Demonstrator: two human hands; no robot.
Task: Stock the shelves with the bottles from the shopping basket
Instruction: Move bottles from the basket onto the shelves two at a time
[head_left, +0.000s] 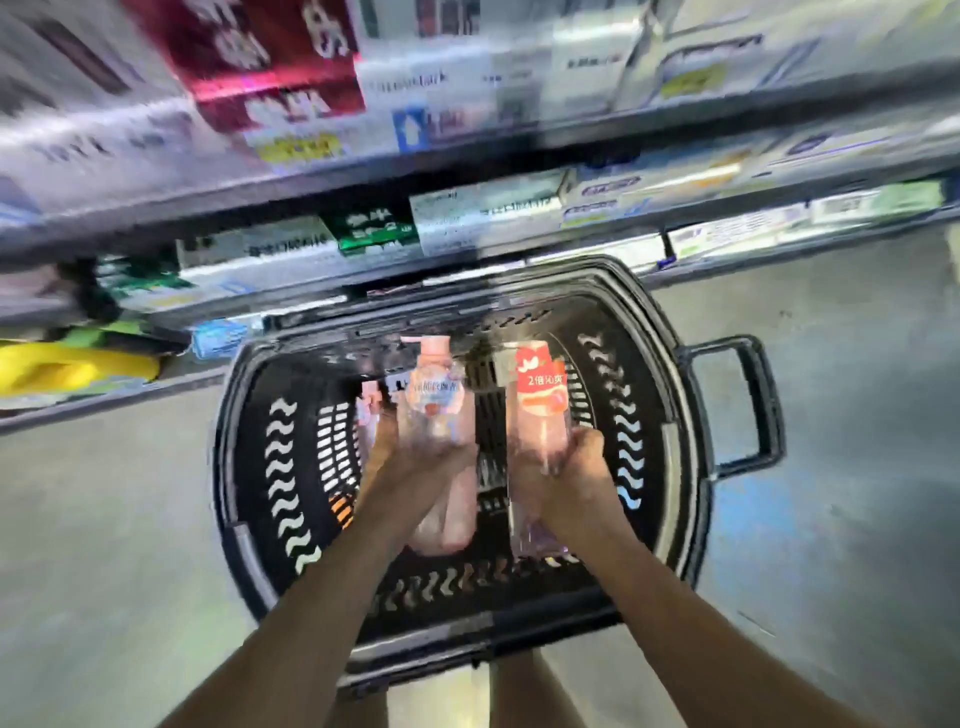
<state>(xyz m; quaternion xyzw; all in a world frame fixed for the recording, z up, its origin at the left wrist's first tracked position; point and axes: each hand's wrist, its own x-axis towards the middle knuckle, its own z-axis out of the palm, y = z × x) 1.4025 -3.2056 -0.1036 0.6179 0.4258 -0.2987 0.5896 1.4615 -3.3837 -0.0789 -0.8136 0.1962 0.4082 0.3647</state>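
Left grip (415, 460) curled round clear-pink pump btl (434, 400); right grip (576, 473) round red-label btl (540, 405), over basket (649, 415).

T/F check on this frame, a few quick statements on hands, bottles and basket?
1. Each hand grips a bottle. True: the left hand holds the pump bottle, the right hand holds the red-label bottle.
2. The basket is red. False: the basket is black.
3. Both held bottles are over the basket. True.
4. The basket sits on a shelf. False: it stands on the floor in front of the shelves.
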